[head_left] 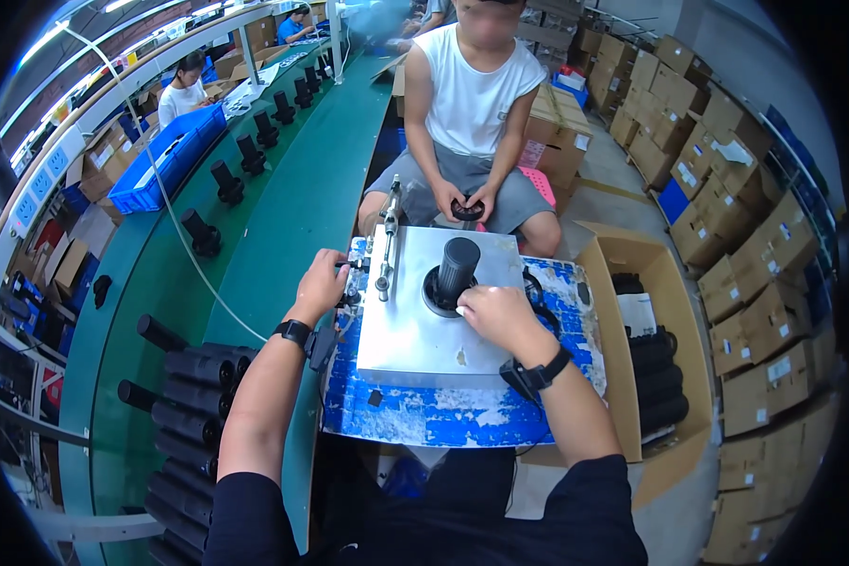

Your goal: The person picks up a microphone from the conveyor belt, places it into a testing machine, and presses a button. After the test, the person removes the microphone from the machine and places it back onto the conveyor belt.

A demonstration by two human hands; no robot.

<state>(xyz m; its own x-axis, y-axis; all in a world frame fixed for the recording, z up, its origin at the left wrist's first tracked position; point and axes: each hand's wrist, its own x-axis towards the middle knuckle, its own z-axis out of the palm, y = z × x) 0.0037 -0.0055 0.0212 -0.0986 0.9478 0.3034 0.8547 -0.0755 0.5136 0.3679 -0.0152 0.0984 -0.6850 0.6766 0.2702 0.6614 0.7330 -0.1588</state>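
Note:
A black ribbed cylinder [459, 264] stands upright in a round black seat on a silver metal box [415, 330]. My right hand [502, 316] is beside the cylinder's base, its fingers curled in and the fingertips at the seat's rim; what they hold, if anything, is hidden. At the box's left side, my left hand [323, 283] has its fingers closed around a small black handle [351, 265] among metal fittings. A metal clamp-like rod [388, 236] rises from the box's left part. Both my wrists wear black bands.
The box rests on a worn blue-and-white table [424, 415]. An open carton [604, 283] of black cylinders stands right. Left, a green conveyor [283, 226] bears black parts, stacked black tubes [193, 420] and a blue bin [174, 156]. A seated person opposite holds a black ring [467, 209].

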